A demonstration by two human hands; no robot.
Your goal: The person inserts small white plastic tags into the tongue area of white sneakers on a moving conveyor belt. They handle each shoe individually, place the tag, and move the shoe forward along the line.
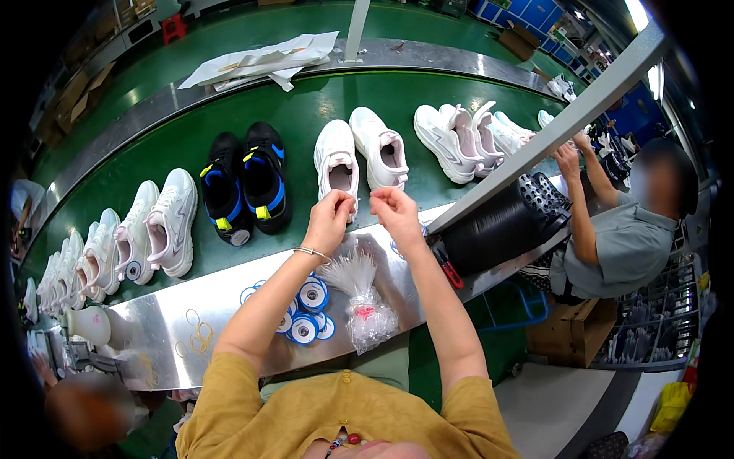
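A pair of white sneakers stands on the green belt before me, a left shoe [335, 157] and a right shoe [380, 145], heels toward me. My left hand [330, 222] is at the heel of the left shoe, fingertips pinched together. Beside the right shoe's heel, my right hand [397, 216] is pinched too. The fingers hide whatever they may hold. Below my hands, a bundle of thin clear plastic strands [353, 271] sticks out of a clear bag [371, 320]. Round blue-and-white tags [304, 329] lie left of that bag on the metal ledge [157, 314].
Black-and-blue sneakers [264, 180] stand left on the belt, with several white pairs [172, 222] farther along. More white shoes [447, 145] are to the right, behind a slanted grey post [550, 130]. Rubber bands [202, 336] lie on the ledge. A co-worker [627, 237] works at right.
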